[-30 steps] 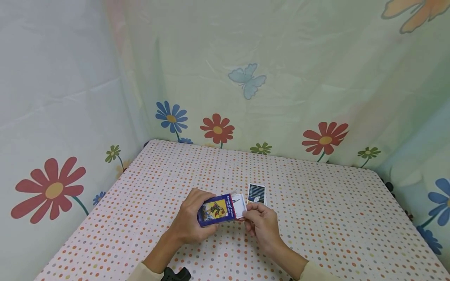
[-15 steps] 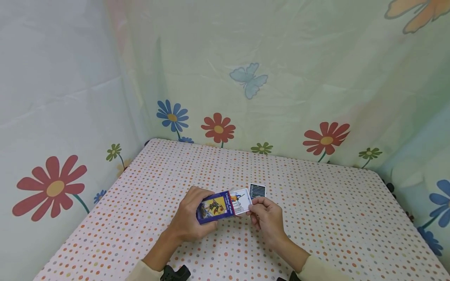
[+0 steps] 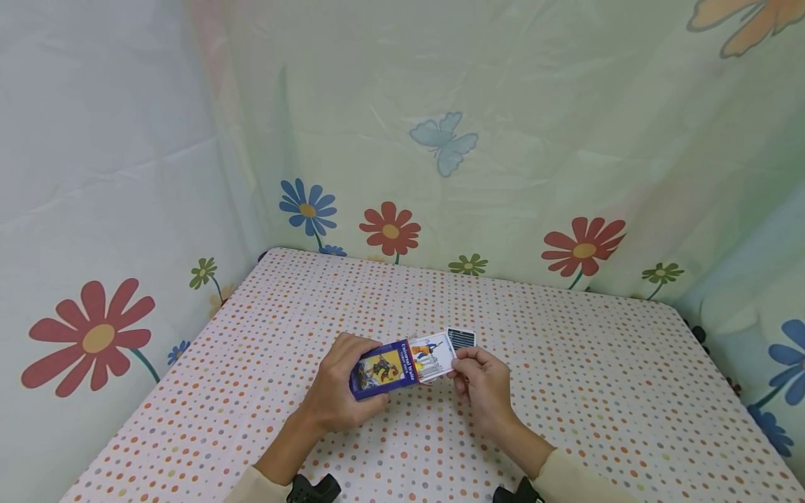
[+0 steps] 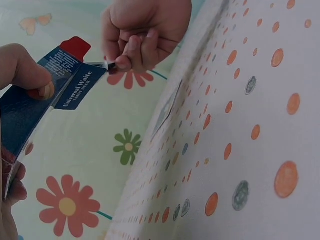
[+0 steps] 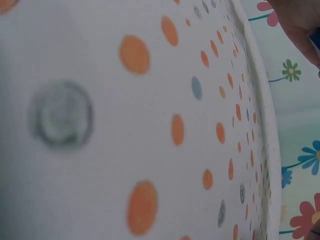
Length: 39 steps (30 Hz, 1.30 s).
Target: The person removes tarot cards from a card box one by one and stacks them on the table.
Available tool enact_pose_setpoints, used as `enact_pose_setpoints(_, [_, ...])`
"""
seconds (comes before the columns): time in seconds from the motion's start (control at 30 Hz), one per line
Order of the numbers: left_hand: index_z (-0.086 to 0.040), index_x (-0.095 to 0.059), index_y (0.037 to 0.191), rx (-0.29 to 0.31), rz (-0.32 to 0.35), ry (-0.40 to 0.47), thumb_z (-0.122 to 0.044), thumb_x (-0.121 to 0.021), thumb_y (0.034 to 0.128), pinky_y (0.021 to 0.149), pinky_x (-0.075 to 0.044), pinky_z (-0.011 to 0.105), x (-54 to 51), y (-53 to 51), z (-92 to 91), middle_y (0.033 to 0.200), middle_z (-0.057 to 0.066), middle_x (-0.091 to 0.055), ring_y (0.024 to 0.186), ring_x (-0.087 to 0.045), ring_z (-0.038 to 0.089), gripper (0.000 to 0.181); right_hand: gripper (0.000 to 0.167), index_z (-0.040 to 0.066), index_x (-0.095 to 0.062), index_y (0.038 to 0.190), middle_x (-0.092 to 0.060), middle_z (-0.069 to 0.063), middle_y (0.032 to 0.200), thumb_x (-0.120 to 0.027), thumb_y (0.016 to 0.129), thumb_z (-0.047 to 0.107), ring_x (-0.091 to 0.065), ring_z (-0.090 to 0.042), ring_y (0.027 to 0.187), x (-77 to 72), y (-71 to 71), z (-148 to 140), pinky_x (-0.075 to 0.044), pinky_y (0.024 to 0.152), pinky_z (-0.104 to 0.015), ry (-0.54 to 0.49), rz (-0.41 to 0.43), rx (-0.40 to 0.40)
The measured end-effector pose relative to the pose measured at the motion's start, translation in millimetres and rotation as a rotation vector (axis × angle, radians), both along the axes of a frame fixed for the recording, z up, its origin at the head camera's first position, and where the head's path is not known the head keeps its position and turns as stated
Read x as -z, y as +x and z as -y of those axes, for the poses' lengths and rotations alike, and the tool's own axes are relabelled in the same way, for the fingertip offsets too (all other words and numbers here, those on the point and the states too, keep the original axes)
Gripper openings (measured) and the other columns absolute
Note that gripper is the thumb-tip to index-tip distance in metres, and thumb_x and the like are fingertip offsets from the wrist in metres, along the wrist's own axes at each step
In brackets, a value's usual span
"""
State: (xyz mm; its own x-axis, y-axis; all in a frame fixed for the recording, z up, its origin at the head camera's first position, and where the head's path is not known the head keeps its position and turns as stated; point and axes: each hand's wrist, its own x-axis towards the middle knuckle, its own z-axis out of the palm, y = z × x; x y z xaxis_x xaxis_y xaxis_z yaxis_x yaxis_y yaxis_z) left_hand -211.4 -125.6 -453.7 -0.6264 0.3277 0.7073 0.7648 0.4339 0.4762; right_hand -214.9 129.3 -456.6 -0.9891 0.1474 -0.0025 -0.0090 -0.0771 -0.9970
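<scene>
My left hand [image 3: 342,388] grips a blue tarot card box [image 3: 380,370], its thumb and fingers on opposite edges. The box's picture faces up in the head view, and its open end points right. From that end a tarot card [image 3: 432,356] sticks well out, its near part still inside the box. My right hand [image 3: 486,391] pinches the card's outer edge between thumb and fingers. In the left wrist view the box [image 4: 25,117] shows its unfolded red flap [image 4: 76,48]. Behind the held card, a dark striped card [image 3: 462,338] lies on the table, partly covered.
A dotted cloth [image 3: 566,391] covers the table, with bare cloth around both hands. Behind it hangs a flowered curtain [image 3: 352,105]. The right wrist view shows mostly cloth, with part of a hand [image 5: 300,25] at the upper right.
My right hand has moved right and slightly up, drawing the card further out of the box. The held card now covers more of the striped card. My left hand has barely moved.
</scene>
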Motion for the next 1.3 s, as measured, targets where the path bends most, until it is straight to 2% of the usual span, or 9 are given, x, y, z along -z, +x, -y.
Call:
enact_pose_setpoints(0.23, [-0.011,-0.060,0.128,0.014,0.000,0.007,-0.026,-0.080,0.0633,0.080,-0.050,0.030,-0.3,0.1,-0.3,0.115,-0.002,-0.062,0.099,-0.052,0.012,0.069,0.013,-0.009,-0.057,0.105,-0.062,-0.006,0.069,-0.054,0.093,-0.005,-0.046,-0.011,0.053,-0.6,-7.1,-7.4,-0.036,0.046,-0.022,-0.062,-0.003,0.046])
enact_pose_setpoints(0.4, [-0.010,-0.060,0.128,0.019,-0.003,0.007,-0.026,-0.080,0.0631,0.080,-0.050,0.030,-0.3,-0.4,-0.8,0.114,-0.002,-0.062,0.098,-0.052,0.012,0.070,0.015,-0.006,-0.059,0.106,-0.062,-0.007,0.072,-0.055,0.093,-0.002,-0.048,-0.011,0.054,3.9,-12.2,-13.8,-0.037,0.046,-0.023,-0.051,0.016,0.070])
enact_pose_setpoints(0.57, [-0.009,-0.061,0.128,0.018,0.003,0.005,-0.026,-0.080,0.0633,0.081,-0.050,0.031,0.0,-0.3,-0.8,0.115,-0.002,-0.062,0.099,-0.052,0.012,0.070,0.016,-0.004,-0.061,0.108,-0.062,-0.006,0.074,-0.055,0.094,0.000,-0.049,-0.011,0.055,7.6,-15.6,-17.9,-0.039,0.046,-0.022,-0.014,0.016,0.081])
enact_pose_setpoints(0.87, [-0.006,-0.061,0.128,0.008,0.013,0.000,-0.026,-0.080,0.0642,0.081,-0.050,0.031,0.8,-0.3,-0.4,0.116,-0.001,-0.062,0.100,-0.052,0.012,0.070,0.017,-0.002,-0.061,0.114,-0.059,-0.006,0.080,-0.054,0.099,0.004,-0.051,-0.010,0.060,9.4,-24.3,-23.3,-0.041,0.049,-0.021,0.039,-0.031,0.079])
enact_pose_setpoints(1.3, [-0.011,-0.061,0.127,0.010,0.002,0.009,-0.026,-0.081,0.0632,0.078,-0.050,0.027,1.1,-0.7,-1.2,0.114,-0.003,-0.062,0.096,-0.051,0.011,0.068,0.021,0.003,-0.063,0.120,-0.058,-0.008,0.087,-0.053,0.105,0.013,-0.052,-0.015,0.067,11.0,-39.1,-31.9,-0.043,0.051,-0.024,0.159,0.034,0.080])
